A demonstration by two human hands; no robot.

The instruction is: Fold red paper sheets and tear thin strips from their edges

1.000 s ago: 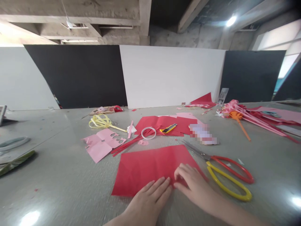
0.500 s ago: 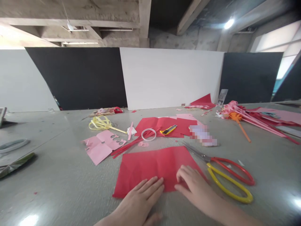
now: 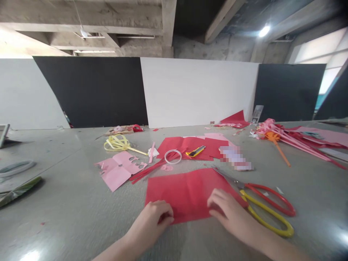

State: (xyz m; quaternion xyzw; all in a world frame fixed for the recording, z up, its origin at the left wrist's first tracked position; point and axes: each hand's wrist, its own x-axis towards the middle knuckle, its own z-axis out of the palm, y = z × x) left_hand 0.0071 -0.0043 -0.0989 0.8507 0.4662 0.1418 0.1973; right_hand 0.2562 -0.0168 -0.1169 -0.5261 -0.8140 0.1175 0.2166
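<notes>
Red paper [image 3: 190, 192] lies on the gray surface [image 3: 81, 221], left hand [image 3: 157, 215] pinching its near edge; right hand [image 3: 225, 208] curls there, its grip's closure impossible to tell. Light, even pressure should prevent wrinkling.

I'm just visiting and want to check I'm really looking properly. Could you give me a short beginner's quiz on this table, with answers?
1. Multiple choice: what colours are the handles of the scissors?
A) both blue
B) one red, one yellow
C) both black

2. True or false: as seen in the picture, the yellow cutter lies to the left of the white ring.

3. Fill in: the left hand and the right hand are both at the near side of a ____ sheet.

Key: 1. B. 2. False; it lies to the right. 3. red.
</notes>
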